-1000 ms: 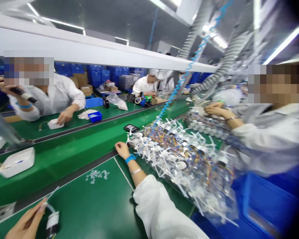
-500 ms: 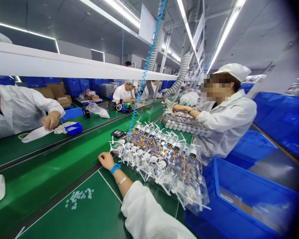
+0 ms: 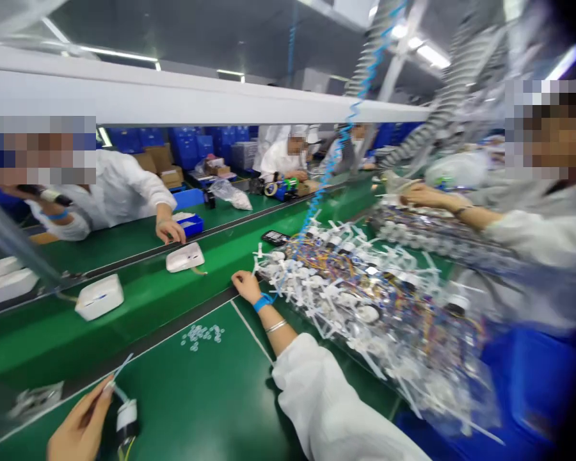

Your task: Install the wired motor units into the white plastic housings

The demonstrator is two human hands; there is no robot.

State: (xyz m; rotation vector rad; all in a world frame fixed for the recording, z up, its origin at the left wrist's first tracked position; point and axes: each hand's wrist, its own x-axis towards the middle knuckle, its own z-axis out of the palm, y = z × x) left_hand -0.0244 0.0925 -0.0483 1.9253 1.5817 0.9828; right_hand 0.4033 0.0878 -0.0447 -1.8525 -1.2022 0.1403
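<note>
My left hand (image 3: pixel 84 422), at the bottom left, pinches a white plastic tube piece between thumb and fingers. From it hangs a small black-and-white motor (image 3: pixel 127 419) with a yellow wire. My right hand (image 3: pixel 246 286) rests at the bench edge beside the belt, fingers curled in, with no object showing in it. A blue wrist strap (image 3: pixel 264 302) with a coiled cord circles that wrist. Just right of it lies a large pile of similar motors (image 3: pixel 365 301) with white tubes and coloured wires in clear plastic.
Small white rings (image 3: pixel 201 334) lie on the green bench. White devices (image 3: pixel 100 298) sit on the green belt (image 3: pixel 148 282); a co-worker's hand (image 3: pixel 170 229) is by another white device (image 3: pixel 185 257). At right, another co-worker's hand (image 3: pixel 420 194) is over more motors. A blue bin (image 3: pixel 532 378) stands lower right.
The view has swung left. My left hand with the small motor has come into view. My right hand stays by the bench edge. The co-worker opposite has put down the white sheet.
</note>
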